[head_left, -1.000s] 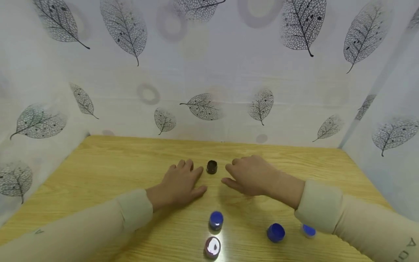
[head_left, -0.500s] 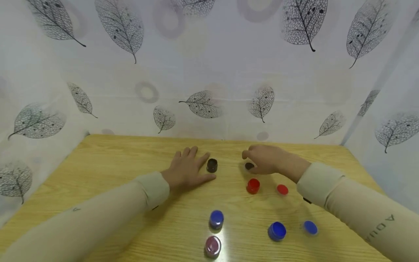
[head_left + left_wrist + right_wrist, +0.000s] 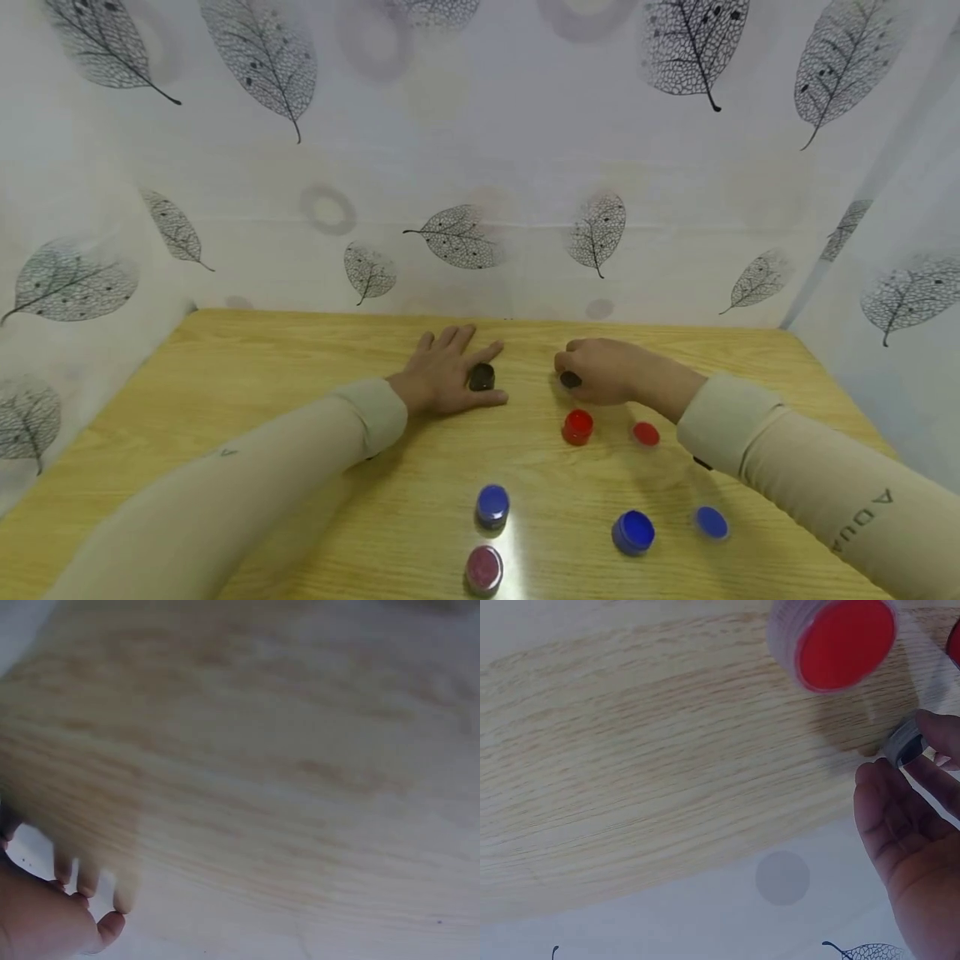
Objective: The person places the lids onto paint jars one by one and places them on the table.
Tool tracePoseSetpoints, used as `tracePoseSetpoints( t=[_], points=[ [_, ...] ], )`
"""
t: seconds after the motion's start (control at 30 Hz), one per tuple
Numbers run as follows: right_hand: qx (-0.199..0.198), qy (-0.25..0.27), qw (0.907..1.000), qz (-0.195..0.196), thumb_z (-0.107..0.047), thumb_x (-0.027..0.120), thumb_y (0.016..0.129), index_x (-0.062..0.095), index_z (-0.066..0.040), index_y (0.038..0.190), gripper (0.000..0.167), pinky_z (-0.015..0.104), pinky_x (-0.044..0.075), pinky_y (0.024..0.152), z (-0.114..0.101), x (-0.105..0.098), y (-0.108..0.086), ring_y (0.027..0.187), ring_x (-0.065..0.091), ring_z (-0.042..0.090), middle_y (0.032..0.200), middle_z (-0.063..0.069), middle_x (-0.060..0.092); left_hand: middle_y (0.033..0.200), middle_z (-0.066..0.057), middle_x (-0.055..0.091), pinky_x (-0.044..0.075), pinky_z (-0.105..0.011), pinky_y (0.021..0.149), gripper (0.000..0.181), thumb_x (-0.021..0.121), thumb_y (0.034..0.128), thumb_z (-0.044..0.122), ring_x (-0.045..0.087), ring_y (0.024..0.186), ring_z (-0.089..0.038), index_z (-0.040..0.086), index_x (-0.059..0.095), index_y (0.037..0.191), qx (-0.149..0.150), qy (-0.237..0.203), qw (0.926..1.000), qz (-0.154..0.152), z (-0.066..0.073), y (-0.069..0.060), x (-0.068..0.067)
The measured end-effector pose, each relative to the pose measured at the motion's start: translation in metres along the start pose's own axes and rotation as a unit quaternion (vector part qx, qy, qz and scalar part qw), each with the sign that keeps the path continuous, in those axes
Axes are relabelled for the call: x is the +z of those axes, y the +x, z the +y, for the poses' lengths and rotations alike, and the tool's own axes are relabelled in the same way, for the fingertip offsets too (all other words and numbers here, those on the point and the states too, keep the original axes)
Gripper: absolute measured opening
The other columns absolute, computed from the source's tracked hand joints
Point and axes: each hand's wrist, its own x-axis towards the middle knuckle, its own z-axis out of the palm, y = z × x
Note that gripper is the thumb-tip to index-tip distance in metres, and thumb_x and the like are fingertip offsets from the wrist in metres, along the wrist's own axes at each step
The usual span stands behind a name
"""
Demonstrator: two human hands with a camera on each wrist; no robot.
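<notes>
My left hand lies on the table with its fingers spread, thumb and index finger on either side of a small black jar. Whether they touch it I cannot tell. Only part of that hand shows in the left wrist view, and the jar is out of it. To the right, my right hand pinches a black lid between thumb and fingers, low over the table. From the right wrist, the lid appears tilted, its pale rim under the thumb.
Nearer me stand an open red jar and its red lid. An open blue jar sits by a blue lid. Blue and maroon jars stand front centre. Behind the table hangs a leaf-print curtain.
My right hand has moved right, away from the black jar, and the black lid now shows in it. My left hand has slid right and forward, bringing its thumb and index finger around the jar.
</notes>
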Motion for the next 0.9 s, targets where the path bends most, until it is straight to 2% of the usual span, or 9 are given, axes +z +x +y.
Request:
tracePoseSetpoints(
  t=[0.23,0.4,0.53,0.67,0.9],
  points=[
    [-0.002,0.001,0.9996,0.026,-0.013,0.068,0.088,0.064,-0.005,0.106,0.02,0.036,0.052,0.071,0.001,-0.005,0.001,0.073,0.055,0.016,0.087,0.005,0.06,0.166,-0.01,0.015,0.017,-0.064,0.117,0.083,0.041,0.0899,0.077,0.016,0.152,-0.034,0.037,0.02,0.159,0.02,0.003,0.9998,-0.002,0.001,0.003,0.001],
    [-0.03,0.004,0.9976,0.063,-0.013,0.07,0.085,0.063,-0.004,0.108,0.025,0.035,0.052,0.07,0.001,-0.009,0.002,0.075,0.055,0.016,0.088,0.004,0.06,0.163,-0.009,0.026,0.022,-0.06,0.117,0.079,0.044,0.0908,0.074,0.024,0.149,-0.032,0.034,0.029,0.157,0.052,0.007,0.9985,0.014,0.003,0.0,0.0],
    [-0.032,0.0,0.9962,0.081,-0.016,0.07,0.086,0.064,-0.006,0.109,0.026,0.035,0.053,0.072,-0.001,-0.016,0.003,0.077,0.058,0.015,0.092,0.004,0.062,0.16,-0.01,0.033,0.026,-0.056,0.115,0.078,0.045,0.0893,0.075,0.03,0.146,-0.031,0.035,0.033,0.156,0.071,0.017,0.9972,0.018,0.006,-0.004,0.0],
    [-0.029,-0.003,0.9953,0.092,-0.019,0.069,0.088,0.065,-0.006,0.112,0.027,0.035,0.054,0.074,-0.004,-0.021,0.002,0.079,0.059,0.014,0.095,0.004,0.063,0.157,-0.011,0.038,0.027,-0.056,0.115,0.076,0.047,0.0892,0.074,0.034,0.144,-0.031,0.035,0.037,0.154,0.077,0.015,0.9966,0.024,0.01,-0.008,-0.001],
    [-0.063,-0.005,0.9876,0.144,-0.023,0.069,0.09,0.066,-0.009,0.111,0.026,0.032,0.054,0.073,-0.015,-0.028,-0.001,0.079,0.058,0.011,0.095,0.001,0.063,0.145,-0.011,0.051,0.032,-0.054,0.11,0.068,0.052,0.0893,0.07,0.045,0.134,-0.031,0.032,0.052,0.146,0.083,0.004,0.9955,0.045,0.015,-0.015,-0.008]
  ],
)
